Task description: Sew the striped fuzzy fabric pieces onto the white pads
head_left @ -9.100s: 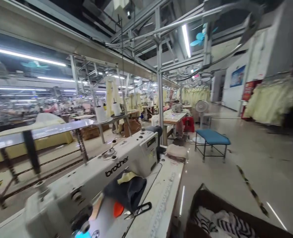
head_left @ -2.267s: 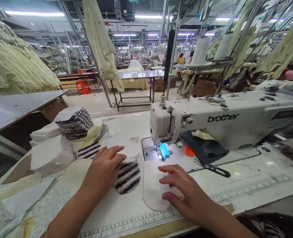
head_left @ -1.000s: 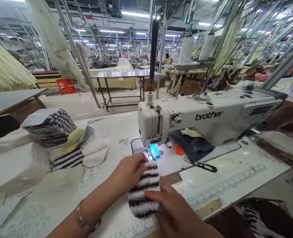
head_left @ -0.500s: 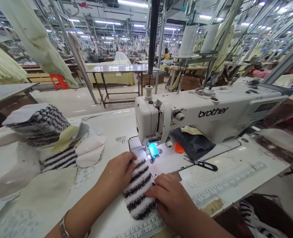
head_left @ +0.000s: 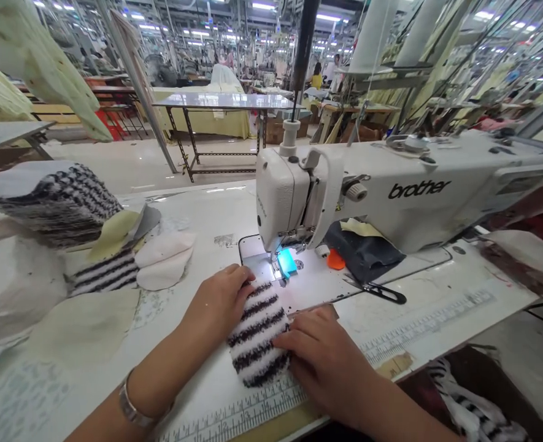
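Two bare hands, left hand (head_left: 218, 301) and right hand (head_left: 319, 356), press flat on a black-and-white striped fuzzy fabric piece (head_left: 257, 331) lying just before the needle of the white sewing machine (head_left: 391, 196) marked "brother".

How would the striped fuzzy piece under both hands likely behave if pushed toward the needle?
Probably floppy: the striped fuzzy piece lies flat on the table under the left hand and right hand. Its shaggy pile suggests it grips rather than slides, so it may bunch if pushed from one edge. It looks light and unlikely to roll.
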Available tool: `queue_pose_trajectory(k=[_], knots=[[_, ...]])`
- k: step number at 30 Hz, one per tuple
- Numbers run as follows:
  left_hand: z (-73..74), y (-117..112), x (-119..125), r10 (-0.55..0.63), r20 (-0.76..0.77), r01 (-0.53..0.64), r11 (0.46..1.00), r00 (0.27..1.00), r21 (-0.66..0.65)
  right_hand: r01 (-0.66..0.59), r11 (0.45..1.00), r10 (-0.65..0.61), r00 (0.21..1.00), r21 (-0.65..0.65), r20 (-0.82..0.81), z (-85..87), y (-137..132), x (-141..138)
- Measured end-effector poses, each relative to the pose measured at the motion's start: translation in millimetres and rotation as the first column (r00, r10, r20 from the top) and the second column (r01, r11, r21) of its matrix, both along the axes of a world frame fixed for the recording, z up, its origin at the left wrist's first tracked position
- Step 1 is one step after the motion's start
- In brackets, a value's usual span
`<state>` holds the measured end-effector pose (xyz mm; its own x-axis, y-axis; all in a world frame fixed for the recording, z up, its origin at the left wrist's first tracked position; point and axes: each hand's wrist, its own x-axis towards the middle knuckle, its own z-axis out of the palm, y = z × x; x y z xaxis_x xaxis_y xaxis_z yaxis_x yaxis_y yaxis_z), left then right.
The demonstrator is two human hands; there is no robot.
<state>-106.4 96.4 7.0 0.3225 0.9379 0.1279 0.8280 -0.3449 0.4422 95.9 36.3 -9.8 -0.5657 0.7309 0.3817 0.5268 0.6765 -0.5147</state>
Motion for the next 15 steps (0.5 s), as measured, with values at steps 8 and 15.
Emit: queue_pose_trajectory(k=[8, 15], knots=[[-2.9, 0.7, -4.3, -0.011, 0.019, 0.01, 0.999, 1.0, 0.032, -0.007, 1.0, 0.007, 1.0, 0.005, -0.01, -1.2, -3.8, -1.7], [-7.2, 3.0, -7.5, -0.027, 0.036, 0.024, 0.996, 0.999, 0.09, 0.002, 1.0, -0.001, 1.0, 0.021, -0.028, -1.7, -2.8, 7.4]])
